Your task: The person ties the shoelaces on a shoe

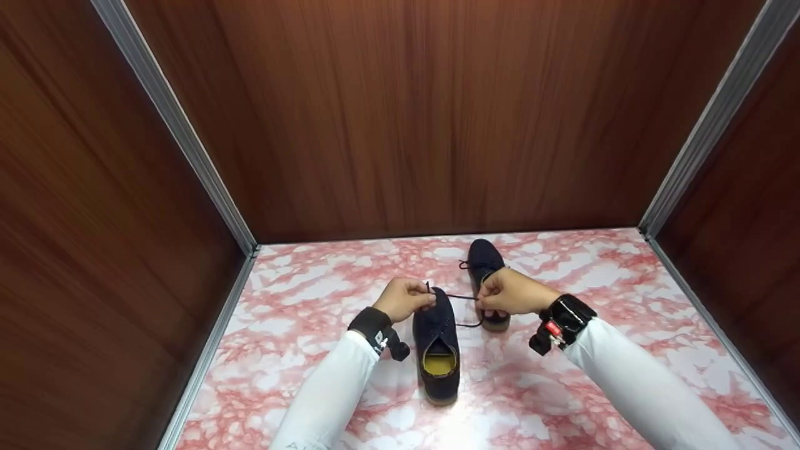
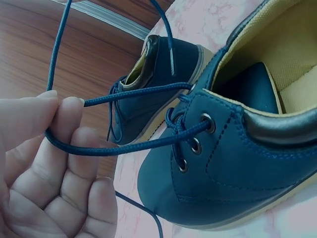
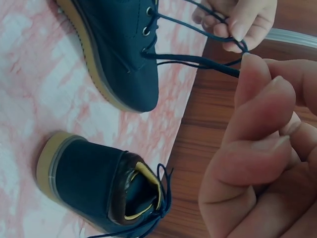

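Note:
A dark blue shoe (image 1: 440, 384) with a yellow lining stands on the table, toe pointing away from me. Over its front, my left hand (image 1: 403, 299) pinches a dark blue shoelace (image 2: 124, 148) between thumb and forefinger. In the left wrist view the lace bends into a loop around those fingers, leading back to the eyelets. My right hand (image 1: 509, 292) pinches a lace between thumb and fingertips, its other fingers curled. A stretch of lace runs between both hands, and another strand hangs below the right one. In the right wrist view, strands cross near the left fingertips.
The matching shoe (image 1: 484, 253) stands farther back and to the right, partly behind my right hand, its laces (image 3: 164, 198) in a bow. Red-and-white marbled tabletop (image 1: 312, 300) lies underneath. Brown wood-grain panels (image 1: 400, 125) with grey metal edging enclose the back and sides.

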Tool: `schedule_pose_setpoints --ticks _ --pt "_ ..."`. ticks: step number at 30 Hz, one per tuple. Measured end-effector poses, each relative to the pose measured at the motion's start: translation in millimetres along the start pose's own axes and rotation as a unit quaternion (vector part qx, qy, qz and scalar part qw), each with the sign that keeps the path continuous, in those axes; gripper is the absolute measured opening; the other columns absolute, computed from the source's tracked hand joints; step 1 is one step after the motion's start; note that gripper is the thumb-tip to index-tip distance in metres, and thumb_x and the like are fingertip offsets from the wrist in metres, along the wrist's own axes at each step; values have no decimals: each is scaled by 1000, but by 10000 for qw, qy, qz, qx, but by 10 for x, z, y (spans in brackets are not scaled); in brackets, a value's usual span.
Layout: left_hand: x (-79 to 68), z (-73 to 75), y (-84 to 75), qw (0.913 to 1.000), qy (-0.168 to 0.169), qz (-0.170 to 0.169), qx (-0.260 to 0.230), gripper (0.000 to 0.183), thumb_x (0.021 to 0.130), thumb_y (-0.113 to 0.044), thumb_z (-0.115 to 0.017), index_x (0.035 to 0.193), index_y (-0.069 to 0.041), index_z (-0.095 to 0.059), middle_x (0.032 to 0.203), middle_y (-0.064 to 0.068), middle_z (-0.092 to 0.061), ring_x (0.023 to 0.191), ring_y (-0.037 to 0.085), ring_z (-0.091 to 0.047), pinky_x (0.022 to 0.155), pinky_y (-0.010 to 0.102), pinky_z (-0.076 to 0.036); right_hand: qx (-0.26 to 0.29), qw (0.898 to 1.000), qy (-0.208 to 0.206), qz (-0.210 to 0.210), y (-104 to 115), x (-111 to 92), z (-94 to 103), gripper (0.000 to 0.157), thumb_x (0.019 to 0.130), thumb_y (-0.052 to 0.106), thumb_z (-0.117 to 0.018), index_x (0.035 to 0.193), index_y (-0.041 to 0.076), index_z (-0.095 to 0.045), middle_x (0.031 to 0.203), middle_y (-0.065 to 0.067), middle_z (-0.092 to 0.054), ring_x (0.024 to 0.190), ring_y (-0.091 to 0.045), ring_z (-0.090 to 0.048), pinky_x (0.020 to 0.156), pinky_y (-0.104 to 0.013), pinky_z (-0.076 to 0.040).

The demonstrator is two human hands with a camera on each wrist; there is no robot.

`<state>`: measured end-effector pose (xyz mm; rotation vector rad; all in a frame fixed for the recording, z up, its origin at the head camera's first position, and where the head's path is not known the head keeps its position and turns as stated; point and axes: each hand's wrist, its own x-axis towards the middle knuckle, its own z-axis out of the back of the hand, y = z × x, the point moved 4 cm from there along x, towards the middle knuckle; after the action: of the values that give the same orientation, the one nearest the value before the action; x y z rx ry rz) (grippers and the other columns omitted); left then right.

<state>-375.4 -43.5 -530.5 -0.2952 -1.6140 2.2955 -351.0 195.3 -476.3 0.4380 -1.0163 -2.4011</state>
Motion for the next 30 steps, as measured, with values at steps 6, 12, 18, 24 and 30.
schedule_pose_setpoints --ticks 6,12,18,24,30 --pt "4 34 9 9987 -161 -188 442 13 93 -9 -76 93 5 -76 91 17 -81 73 1 -67 69 17 -55 122 9999 91 -79 53 -1 -8 17 95 14 -72 82 3 -76 63 6 -68 52 -4 -56 51 -17 -46" --pt "-9 88 -2 9929 -466 -332 1047 13 89 -16 -82 89 -3 -80 82 6 -78 69 -1 -59 69 17 -51 679 9971 177 -296 59 21 -39 25 98 17 -71 91 -6 -75 63 9 -67 50 -4 -53 50 -17 -45" --pt "-17 103 5 9908 -586 -326 1177 13 88 -17 -83 88 -5 -82 85 6 -79 71 -2 -58 71 17 -50 1108 9929 116 -415 54 48 -70 26 98 19 -72 89 -5 -73 64 8 -68 50 -2 -53 50 -17 -46" --pt "-21 99 14 9902 -684 -390 1150 14 88 -16 -83 87 -3 -81 84 9 -79 69 -2 -58 70 16 -50 1517 9874 90 -445 73 67 -129 29 98 20 -73 92 -9 -71 67 6 -69 52 -3 -54 51 -17 -47" --pt "-33 101 21 9909 -702 -422 1066 13 90 -16 -81 89 -3 -81 83 6 -77 70 0 -57 70 17 -50 2005 9783 78 -518 68 98 -220 25 97 19 -73 94 -6 -73 70 3 -72 54 -2 -57 49 -17 -46"
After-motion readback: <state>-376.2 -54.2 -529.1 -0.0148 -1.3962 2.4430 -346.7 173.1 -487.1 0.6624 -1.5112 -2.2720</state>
